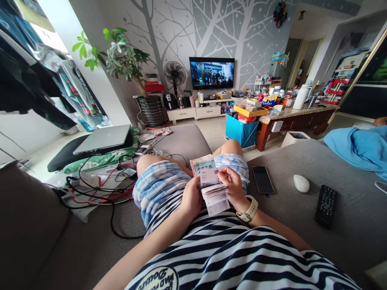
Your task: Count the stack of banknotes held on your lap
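Observation:
Just above my lap, both hands grip a small bundle of printed paper slips (215,192), which look like tickets or notes. My left hand (192,196) is closed on the left side of the bundle, thumb on top. My right hand (235,186) pinches the upper right edge of a pale slip with purple and dark print. Below it, several whitish slips fan downward toward my shirt. Behind it stands a larger teal and pink printed slip (202,164). My fingers hide part of the print.
On the sofa to my right lie a phone (263,179), a white mouse (301,183) and a black remote (326,206). Tangled cables (104,189) and a laptop (104,138) are at my left. Ahead stands a cluttered table (290,117). A blue cloth (359,147) and part of another person show far right.

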`<state>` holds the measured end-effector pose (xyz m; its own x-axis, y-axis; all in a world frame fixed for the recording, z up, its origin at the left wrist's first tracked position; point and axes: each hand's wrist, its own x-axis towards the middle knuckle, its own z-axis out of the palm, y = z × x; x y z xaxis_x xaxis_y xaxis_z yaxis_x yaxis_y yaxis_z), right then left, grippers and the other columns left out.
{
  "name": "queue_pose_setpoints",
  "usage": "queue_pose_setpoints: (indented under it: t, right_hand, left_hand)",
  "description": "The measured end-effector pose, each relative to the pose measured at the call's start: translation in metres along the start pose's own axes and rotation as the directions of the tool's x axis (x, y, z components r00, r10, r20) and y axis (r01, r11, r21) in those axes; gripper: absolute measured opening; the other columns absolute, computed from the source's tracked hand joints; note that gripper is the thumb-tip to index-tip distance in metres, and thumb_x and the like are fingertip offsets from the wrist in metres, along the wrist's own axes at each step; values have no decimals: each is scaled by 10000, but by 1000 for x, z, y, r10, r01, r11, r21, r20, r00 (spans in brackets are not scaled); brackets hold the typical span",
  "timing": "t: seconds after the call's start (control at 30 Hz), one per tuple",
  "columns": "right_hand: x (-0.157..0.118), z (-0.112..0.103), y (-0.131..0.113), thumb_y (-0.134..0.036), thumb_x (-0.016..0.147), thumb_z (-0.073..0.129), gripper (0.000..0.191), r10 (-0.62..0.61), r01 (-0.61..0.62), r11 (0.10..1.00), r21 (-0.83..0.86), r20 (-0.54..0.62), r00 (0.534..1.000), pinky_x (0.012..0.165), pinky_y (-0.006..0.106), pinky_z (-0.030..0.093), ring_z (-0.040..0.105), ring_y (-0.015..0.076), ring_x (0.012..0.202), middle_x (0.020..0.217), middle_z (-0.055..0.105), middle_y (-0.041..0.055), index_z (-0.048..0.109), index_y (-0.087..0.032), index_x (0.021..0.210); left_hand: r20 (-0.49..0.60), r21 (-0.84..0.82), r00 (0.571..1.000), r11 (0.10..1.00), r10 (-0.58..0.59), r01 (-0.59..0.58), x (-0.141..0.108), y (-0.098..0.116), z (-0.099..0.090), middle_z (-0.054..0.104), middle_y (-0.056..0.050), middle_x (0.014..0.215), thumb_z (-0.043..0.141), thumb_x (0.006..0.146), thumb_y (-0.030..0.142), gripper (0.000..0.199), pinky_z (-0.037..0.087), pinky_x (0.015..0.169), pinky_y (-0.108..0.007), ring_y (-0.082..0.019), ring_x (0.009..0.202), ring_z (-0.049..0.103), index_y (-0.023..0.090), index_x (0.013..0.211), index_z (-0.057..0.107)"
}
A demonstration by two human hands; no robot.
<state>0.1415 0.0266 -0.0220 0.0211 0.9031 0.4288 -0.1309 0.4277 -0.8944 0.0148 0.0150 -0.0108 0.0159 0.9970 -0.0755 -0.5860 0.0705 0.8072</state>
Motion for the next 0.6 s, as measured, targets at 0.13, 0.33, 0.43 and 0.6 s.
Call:
queue_pose_setpoints:
  t: [0.13, 0.33, 0.43, 0.6]
  right_hand:
    - [0, -1, 0, -421, 814, 577, 243, -7, 7, 1000, 3, 3, 1000, 537, 266, 376, 434, 136, 571, 596, 481, -23, 531, -223, 681]
    - [-2, -2, -4, -487, 853, 529, 339, -35, 35, 999, -42, 2, 999, 542, 292, 358, 411, 147, 548, 575, 441, -19, 504, -235, 627]
    - [-3, -3, -7, -497, 915, 423, 412, -100, 100, 995, -22, 19, 995, 576, 319, 372, 438, 163, 555, 564, 482, 3, 514, -237, 608]
    - [1, -3, -2, -507, 898, 454, 408, -87, 86, 995, -53, -23, 996, 588, 326, 385, 450, 164, 548, 549, 484, 0, 500, -238, 594]
  left_hand:
    - [9, -13, 1000, 1000, 3, -3, 0, -1, 0, 735, -66, 837, 653, 674, 321, 254, 514, 758, -352, -258, 825, 680, 136, 845, 686]
    - [2, 0, 1000, 1000, -6, 6, 1, 0, -1, 730, -67, 803, 677, 658, 330, 264, 522, 746, -355, -258, 810, 684, 130, 831, 673]
    - [-11, -25, 1000, 1000, -14, 14, 2, 0, -1, 732, -60, 829, 676, 660, 307, 267, 522, 757, -349, -252, 831, 684, 136, 866, 674]
    - [-8, -23, 1000, 1000, -18, 18, 1, 2, 0, 734, -59, 851, 666, 652, 266, 244, 515, 775, -349, -257, 862, 679, 145, 863, 680]
